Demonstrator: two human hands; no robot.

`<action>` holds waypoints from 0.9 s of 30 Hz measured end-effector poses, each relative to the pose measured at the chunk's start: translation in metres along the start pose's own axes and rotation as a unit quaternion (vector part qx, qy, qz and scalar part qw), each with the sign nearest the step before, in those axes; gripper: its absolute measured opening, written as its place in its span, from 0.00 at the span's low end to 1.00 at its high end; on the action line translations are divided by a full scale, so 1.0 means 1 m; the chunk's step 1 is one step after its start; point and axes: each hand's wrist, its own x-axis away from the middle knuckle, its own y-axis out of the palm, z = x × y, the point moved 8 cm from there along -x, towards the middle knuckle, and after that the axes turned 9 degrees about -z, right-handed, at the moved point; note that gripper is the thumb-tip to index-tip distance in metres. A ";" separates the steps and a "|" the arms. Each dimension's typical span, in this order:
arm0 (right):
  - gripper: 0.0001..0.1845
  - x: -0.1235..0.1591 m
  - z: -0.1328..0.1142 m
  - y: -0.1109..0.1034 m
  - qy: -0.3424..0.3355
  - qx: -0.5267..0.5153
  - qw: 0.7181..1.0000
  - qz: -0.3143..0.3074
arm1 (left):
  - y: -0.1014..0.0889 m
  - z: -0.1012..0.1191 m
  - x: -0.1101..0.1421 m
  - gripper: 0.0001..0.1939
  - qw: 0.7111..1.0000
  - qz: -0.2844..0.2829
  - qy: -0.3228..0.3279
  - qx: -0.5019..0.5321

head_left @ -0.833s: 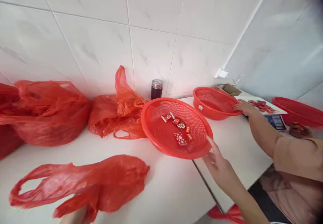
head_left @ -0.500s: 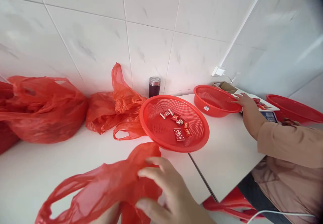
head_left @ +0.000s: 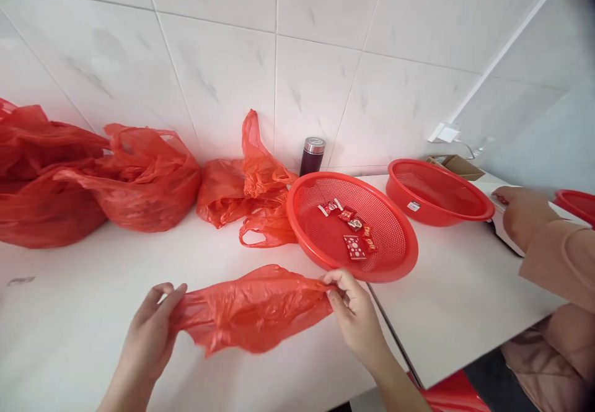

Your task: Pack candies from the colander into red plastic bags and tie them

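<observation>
An empty red plastic bag point(head_left: 253, 306) is stretched between my two hands just above the white table point(head_left: 83, 313). My left hand point(head_left: 151, 331) pinches its left end, fingers closed on the plastic. At the right end, my right hand point(head_left: 356, 313) grips the other edge, close to the rim of a red mesh basket point(head_left: 395, 263). Several small red wrapped sweets point(head_left: 356, 235) lie inside that basket.
Full red bags point(head_left: 139, 179) and a crumpled one point(head_left: 246, 195) line the tiled wall, beside a dark flask point(head_left: 311, 155). A second red basket point(head_left: 437, 192) stands at right, where another person's hand point(head_left: 523, 214) and beige sleeve reach in. A seam divides two tables.
My right hand left the basket rim and came to the bag. Both hands now hold the bag by its ends, pulled out flat. The view has swung left.
</observation>
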 end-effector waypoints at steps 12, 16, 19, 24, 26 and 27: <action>0.24 -0.019 -0.065 0.032 -0.136 0.115 0.983 -0.047 | 0.126 0.035 0.053 0.19 0.830 -0.271 0.264 -0.409; 0.23 0.009 -0.124 0.035 -0.285 0.159 0.945 0.021 | 0.115 0.026 0.045 0.15 0.930 -0.293 0.082 -0.206; 0.15 0.019 -0.129 0.061 -0.313 0.173 0.933 -0.034 | 0.108 0.015 0.045 0.10 0.951 -0.303 -0.003 -0.054; 0.05 -0.002 -0.037 0.104 -0.128 0.389 0.878 -0.247 | 0.065 -0.014 0.026 0.06 0.960 -0.197 -0.137 0.142; 0.06 -0.003 -0.007 0.100 -0.076 0.410 0.850 -0.321 | 0.038 -0.019 0.012 0.06 0.968 -0.141 -0.138 0.158; 0.07 -0.003 0.000 0.095 -0.063 0.410 0.843 -0.342 | 0.026 -0.020 0.006 0.08 0.972 -0.123 -0.127 0.155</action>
